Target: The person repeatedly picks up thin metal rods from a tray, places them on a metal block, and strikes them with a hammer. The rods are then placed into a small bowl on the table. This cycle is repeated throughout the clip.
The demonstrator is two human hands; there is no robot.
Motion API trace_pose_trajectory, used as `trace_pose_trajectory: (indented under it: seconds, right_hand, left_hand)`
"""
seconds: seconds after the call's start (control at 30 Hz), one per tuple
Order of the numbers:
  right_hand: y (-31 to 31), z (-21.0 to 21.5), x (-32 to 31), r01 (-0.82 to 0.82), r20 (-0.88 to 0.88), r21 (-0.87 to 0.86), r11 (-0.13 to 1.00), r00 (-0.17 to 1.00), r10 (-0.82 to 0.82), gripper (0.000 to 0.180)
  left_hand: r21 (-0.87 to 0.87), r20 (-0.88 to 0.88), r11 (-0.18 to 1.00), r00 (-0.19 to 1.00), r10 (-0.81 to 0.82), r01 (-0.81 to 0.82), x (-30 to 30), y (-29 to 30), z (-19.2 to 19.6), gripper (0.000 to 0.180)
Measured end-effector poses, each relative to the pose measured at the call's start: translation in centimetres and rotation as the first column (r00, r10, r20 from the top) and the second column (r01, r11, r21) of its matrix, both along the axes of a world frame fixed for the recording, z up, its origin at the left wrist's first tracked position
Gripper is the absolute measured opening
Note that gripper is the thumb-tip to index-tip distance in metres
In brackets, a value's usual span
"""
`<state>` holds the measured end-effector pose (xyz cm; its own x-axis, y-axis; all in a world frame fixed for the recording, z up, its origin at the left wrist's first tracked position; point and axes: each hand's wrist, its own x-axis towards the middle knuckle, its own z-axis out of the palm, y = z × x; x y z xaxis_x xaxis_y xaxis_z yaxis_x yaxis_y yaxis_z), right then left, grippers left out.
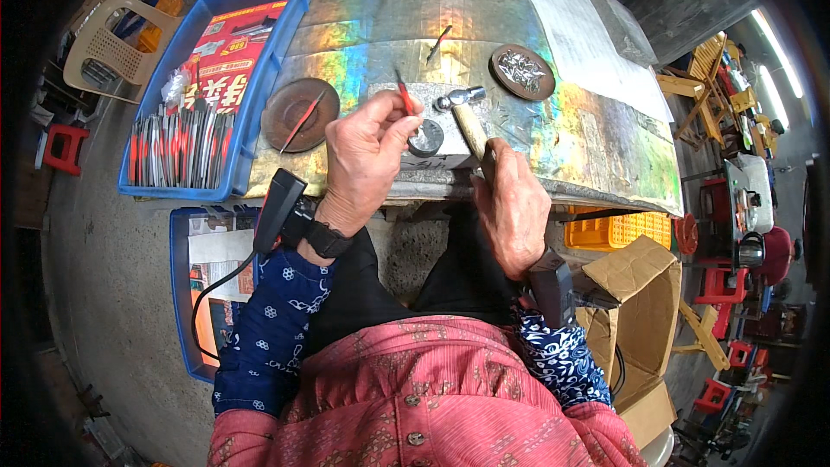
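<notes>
Right hand (512, 207) grips hammer (467, 117), head down.

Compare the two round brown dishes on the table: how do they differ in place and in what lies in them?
The left dish lies beside the blue tray, left of the left hand; the right dish lies farther back, beyond the hammer in the right hand. The left dish holds one thin red stick; the right dish holds a heap of small silvery pieces. Both are round, shallow and brown.
</notes>
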<state>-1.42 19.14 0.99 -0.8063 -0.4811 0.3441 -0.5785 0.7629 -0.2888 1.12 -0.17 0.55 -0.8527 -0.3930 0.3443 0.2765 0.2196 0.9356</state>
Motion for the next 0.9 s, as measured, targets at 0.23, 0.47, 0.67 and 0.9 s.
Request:
trace_pose_trajectory:
  seconds: [0.23,0.47,0.67,0.9]
  right_hand:
    - [-0.2,1.3,-0.3,0.069,-0.096,0.029,0.997,0.993,-0.066,0.037]
    - [2.3,8.8,1.6,-0.053,-0.017,-0.382,0.923,0.999,0.05,0.028]
    - [1.9,12.0,3.4,-0.108,0.01,-0.453,0.885,0.992,0.126,0.026]
    - [1.6,14.6,4.1,-0.182,-0.07,-0.441,0.879,0.983,0.168,0.028]
  left_hand:
    - [-0.31,-0.148,0.946,0.988,0.052,-0.097,0.2,0.4,0.2,0.011]
    - [-0.313,-0.141,0.946,0.989,0.047,-0.09,0.2,0.4,0.2,0.013]
    - [-0.322,-0.154,0.94,0.986,0.066,-0.113,0.2,0.4,0.2,0.014]
    - [-0.321,-0.158,0.94,0.985,0.067,-0.116,0.3,0.5,0.3,0.015]
